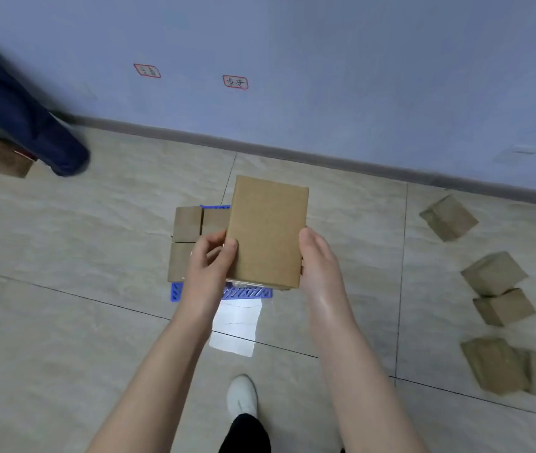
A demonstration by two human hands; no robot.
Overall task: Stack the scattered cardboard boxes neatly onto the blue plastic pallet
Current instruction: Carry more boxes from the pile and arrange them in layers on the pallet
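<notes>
Box sits clasped between left hand and right hand.

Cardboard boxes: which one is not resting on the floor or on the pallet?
The box held between the left hand and right hand, above the blue pallet; all the others lie on it or on the floor.

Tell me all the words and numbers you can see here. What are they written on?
left red-bordered label, on the wall: dark marks, too blurred to read.
right red-bordered label, on the same wall: two dark characters, too blurred to read for sure.
held cardboard box: plain brown, no writing shows.
cardboard boxes on the floor: no writing shows.
</notes>
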